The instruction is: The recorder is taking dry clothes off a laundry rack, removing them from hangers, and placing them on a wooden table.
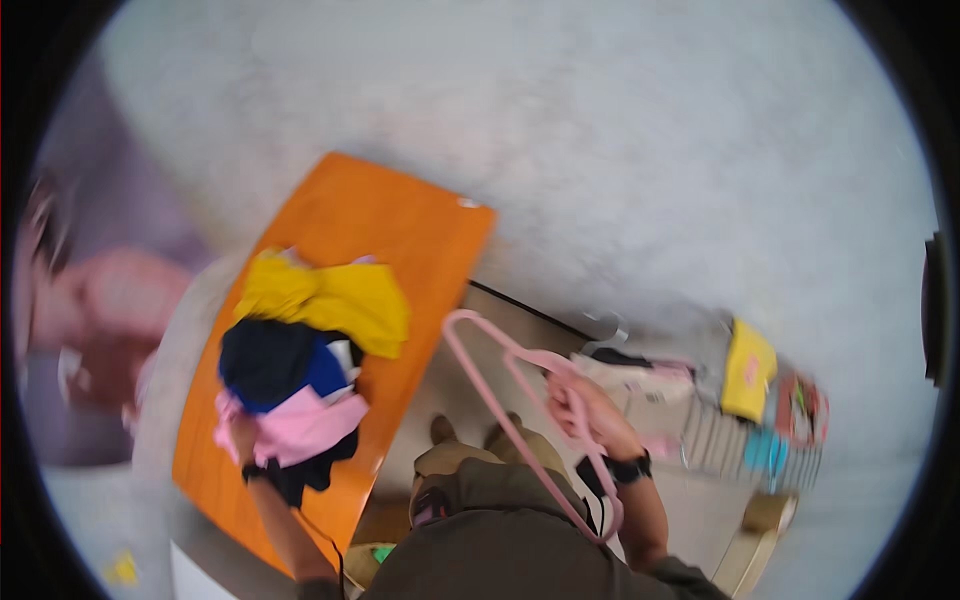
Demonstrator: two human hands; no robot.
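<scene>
A pink clothes hanger (502, 415) is gripped in my right hand (592, 410), held tilted in front of my body to the right of the table. My left hand (243, 437) is closed at the left edge of a pink garment (318, 425), its fingertips partly hidden by the cloth. This garment lies on a heap of clothes: a dark garment (262, 355) and a blue piece (325, 372) are just beyond it, a yellow garment (350, 298) lies farthest, and black cloth (325, 468) shows at the near side.
The heap rests on an orange-brown wooden table (390, 215). At right, a wire rack (705, 440) holds a yellow item (748, 370), a red patterned box (805, 410), a light-blue item (766, 452) and a pale cloth-like item (640, 382). Blurred purple and pink shapes are at far left.
</scene>
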